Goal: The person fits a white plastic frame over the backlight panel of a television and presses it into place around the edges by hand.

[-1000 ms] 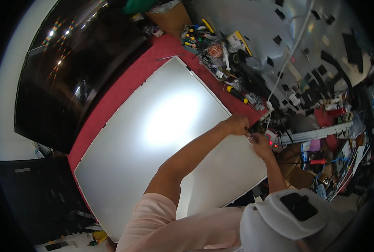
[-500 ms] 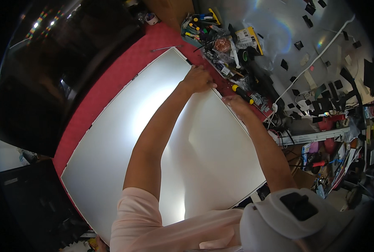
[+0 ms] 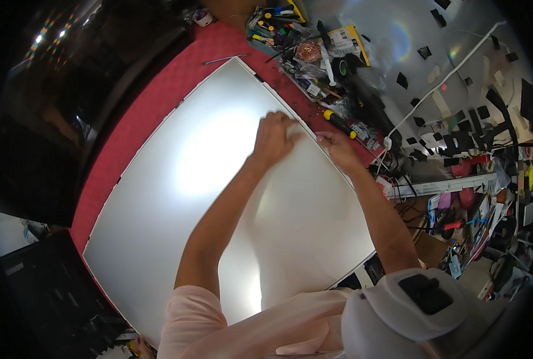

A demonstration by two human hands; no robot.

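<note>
A large white flat panel with a thin rim lies across the work surface, lit brightly from within or behind at its upper left. Above its right-hand edge my left hand is curled, fingertips drawn together and blurred. Whatever they pinch, if anything, is too unclear to name. My right hand rests at the same edge, a little nearer to me, thumb and forefinger pressed together. Anything between those fingers is too small to make out.
Red cloth lies under the panel. A dark screen stands at the far left. Beyond the right edge are a yellow-and-black screwdriver, a bin of tools and a white cable. Black tape pieces dot the grey surface.
My left hand has drawn back from the panel's edge, inward and towards me. My right hand stays by the edge. The whole view has shifted slightly.
</note>
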